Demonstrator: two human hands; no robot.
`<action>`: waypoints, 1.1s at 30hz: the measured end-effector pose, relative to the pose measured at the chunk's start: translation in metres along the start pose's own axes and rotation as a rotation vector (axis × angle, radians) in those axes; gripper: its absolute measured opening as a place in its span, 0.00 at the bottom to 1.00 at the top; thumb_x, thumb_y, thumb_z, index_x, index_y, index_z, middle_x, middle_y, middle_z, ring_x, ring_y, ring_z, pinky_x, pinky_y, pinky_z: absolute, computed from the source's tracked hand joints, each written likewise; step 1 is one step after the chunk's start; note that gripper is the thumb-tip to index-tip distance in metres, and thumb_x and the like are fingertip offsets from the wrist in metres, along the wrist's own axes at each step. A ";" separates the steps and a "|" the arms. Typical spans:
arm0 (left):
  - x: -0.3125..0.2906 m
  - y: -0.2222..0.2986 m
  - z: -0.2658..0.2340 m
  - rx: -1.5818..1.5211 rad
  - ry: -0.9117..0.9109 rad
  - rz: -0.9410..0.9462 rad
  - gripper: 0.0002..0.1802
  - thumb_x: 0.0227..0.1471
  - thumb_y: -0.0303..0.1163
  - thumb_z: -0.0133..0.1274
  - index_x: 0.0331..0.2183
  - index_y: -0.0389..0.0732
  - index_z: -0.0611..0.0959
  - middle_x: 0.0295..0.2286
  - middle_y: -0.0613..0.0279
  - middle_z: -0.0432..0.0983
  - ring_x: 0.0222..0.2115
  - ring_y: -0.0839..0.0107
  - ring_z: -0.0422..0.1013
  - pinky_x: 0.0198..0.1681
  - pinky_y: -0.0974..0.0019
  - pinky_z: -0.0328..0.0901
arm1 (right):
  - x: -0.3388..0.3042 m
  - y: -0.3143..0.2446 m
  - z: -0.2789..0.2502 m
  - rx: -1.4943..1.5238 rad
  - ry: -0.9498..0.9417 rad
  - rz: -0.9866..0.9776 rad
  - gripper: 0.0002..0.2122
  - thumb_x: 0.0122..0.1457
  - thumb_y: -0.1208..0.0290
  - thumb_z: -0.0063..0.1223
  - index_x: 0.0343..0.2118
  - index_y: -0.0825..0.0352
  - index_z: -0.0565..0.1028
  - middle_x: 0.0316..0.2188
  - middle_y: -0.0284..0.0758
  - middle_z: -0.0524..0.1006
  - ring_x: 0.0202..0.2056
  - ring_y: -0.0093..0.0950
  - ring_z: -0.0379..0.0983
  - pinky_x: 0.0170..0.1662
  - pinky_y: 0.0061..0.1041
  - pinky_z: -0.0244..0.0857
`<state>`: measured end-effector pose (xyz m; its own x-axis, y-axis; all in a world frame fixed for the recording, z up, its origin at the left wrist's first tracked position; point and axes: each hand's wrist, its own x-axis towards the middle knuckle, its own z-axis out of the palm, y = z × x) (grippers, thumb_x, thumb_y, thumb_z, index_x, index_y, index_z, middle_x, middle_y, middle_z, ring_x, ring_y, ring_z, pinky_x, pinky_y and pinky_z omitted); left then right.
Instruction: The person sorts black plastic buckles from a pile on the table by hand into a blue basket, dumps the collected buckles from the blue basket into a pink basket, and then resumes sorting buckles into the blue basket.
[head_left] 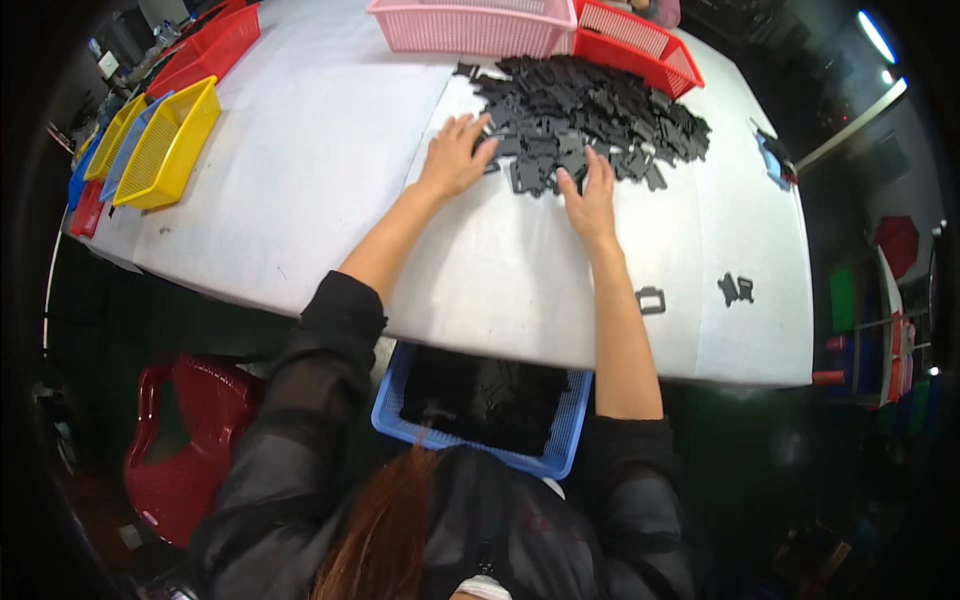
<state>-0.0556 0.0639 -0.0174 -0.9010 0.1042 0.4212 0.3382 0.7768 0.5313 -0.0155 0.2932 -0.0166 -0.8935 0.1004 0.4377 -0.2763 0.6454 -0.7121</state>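
A wide heap of small flat black plastic buckle parts (600, 105) lies on the white table, toward the far side. My left hand (456, 156) is at the heap's left edge, fingers apart, with a few parts beside its fingertips. At the heap's near edge my right hand (590, 195) touches the parts, its thumb and fingers spread. Neither hand visibly grips a part. Off to the right, a single rectangular black frame (651, 300) and a pair of small black pieces (736, 289) lie apart from the heap.
Behind the heap stand a pink basket (470, 32) and a red basket (640, 50). Yellow (170, 145), blue and red baskets line the table's left side. Below the near edge is a blue basket (575, 420) of black parts. A dark red chair (195, 440) stands lower left.
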 end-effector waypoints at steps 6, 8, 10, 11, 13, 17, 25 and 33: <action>-0.042 0.035 0.008 0.135 -0.271 0.070 0.27 0.56 0.44 0.44 0.56 0.49 0.67 0.58 0.63 0.59 0.62 0.60 0.47 0.58 0.27 0.32 | -0.020 -0.037 0.023 -0.334 -0.367 -0.054 0.27 0.56 0.49 0.50 0.57 0.53 0.65 0.60 0.38 0.58 0.63 0.39 0.48 0.59 0.63 0.33; -0.076 0.054 -0.021 0.222 -0.255 0.102 0.26 0.56 0.42 0.45 0.56 0.47 0.68 0.57 0.64 0.59 0.62 0.60 0.46 0.57 0.27 0.30 | -0.042 -0.043 -0.003 -0.313 -0.367 -0.144 0.25 0.56 0.52 0.51 0.56 0.53 0.66 0.60 0.37 0.59 0.63 0.38 0.48 0.60 0.60 0.35; -0.099 0.068 -0.040 0.282 -0.247 0.277 0.25 0.56 0.38 0.45 0.55 0.44 0.68 0.57 0.64 0.59 0.62 0.61 0.46 0.57 0.27 0.28 | -0.058 -0.043 -0.031 -0.289 -0.366 -0.232 0.24 0.56 0.55 0.52 0.56 0.53 0.67 0.60 0.37 0.59 0.63 0.38 0.49 0.61 0.57 0.37; -0.113 0.070 -0.043 0.276 -0.263 0.266 0.25 0.56 0.38 0.45 0.55 0.44 0.68 0.57 0.64 0.59 0.62 0.61 0.46 0.57 0.27 0.28 | -0.067 -0.043 -0.041 -0.299 -0.395 -0.264 0.23 0.56 0.57 0.52 0.55 0.53 0.67 0.60 0.36 0.59 0.63 0.38 0.49 0.62 0.55 0.38; -0.137 0.075 -0.050 0.252 -0.283 0.336 0.24 0.57 0.37 0.44 0.55 0.45 0.68 0.57 0.65 0.59 0.63 0.62 0.45 0.57 0.26 0.27 | -0.080 -0.047 -0.060 -0.292 -0.440 -0.306 0.20 0.57 0.61 0.51 0.54 0.52 0.69 0.59 0.33 0.61 0.63 0.38 0.50 0.62 0.54 0.39; -0.154 0.070 -0.069 0.167 -0.383 0.302 0.27 0.57 0.37 0.45 0.57 0.45 0.66 0.59 0.66 0.57 0.63 0.63 0.44 0.58 0.29 0.25 | -0.100 -0.042 -0.082 -0.315 -0.378 -0.262 0.19 0.57 0.64 0.51 0.53 0.53 0.71 0.60 0.32 0.61 0.63 0.37 0.49 0.62 0.55 0.38; -0.159 0.053 -0.084 0.292 -0.269 0.237 0.23 0.54 0.33 0.49 0.52 0.44 0.71 0.54 0.65 0.64 0.60 0.64 0.53 0.59 0.31 0.31 | -0.135 -0.080 -0.066 -0.402 -0.409 -0.381 0.17 0.57 0.60 0.51 0.49 0.59 0.73 0.60 0.34 0.61 0.64 0.37 0.47 0.61 0.58 0.34; -0.176 0.081 -0.092 0.176 -0.214 0.176 0.20 0.52 0.30 0.51 0.49 0.44 0.74 0.50 0.65 0.67 0.58 0.64 0.57 0.59 0.31 0.36 | -0.148 -0.076 -0.079 -0.486 -0.354 -0.306 0.18 0.57 0.59 0.51 0.50 0.56 0.72 0.59 0.36 0.61 0.64 0.39 0.48 0.60 0.62 0.34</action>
<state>0.1552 0.0515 0.0198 -0.8758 0.3601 0.3213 0.4584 0.8288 0.3207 0.1661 0.2887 0.0160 -0.8855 -0.3417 0.3149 -0.4185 0.8810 -0.2207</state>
